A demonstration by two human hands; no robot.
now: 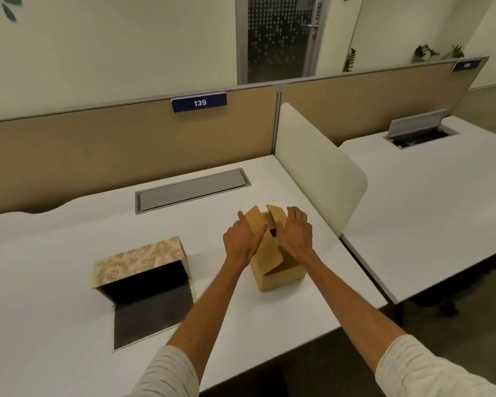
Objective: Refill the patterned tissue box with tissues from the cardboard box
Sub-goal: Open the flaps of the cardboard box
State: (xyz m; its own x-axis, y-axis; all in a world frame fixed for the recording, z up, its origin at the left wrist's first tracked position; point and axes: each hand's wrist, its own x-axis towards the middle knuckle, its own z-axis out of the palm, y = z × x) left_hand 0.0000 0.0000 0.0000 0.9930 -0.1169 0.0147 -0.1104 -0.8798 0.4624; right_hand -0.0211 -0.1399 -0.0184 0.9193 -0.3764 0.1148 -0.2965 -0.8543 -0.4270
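A small brown cardboard box (281, 275) stands on the white desk (55, 253), right of centre. My left hand (241, 239) rests on its left top flap and my right hand (297, 233) on its right top flap; the flaps are partly raised with a dark gap between them. No tissues show inside. The patterned tissue box (139, 260), beige with a leaf print, lies to the left on the desk. Its side is open, showing a dark hollow inside, with a dark flap lying flat towards me.
A grey cable hatch (192, 189) is set in the desk behind the boxes. A cream divider panel (318, 170) stands right of the cardboard box. A tan partition with a sign reading 139 (199, 102) closes the back. Another desk (441, 196) lies to the right.
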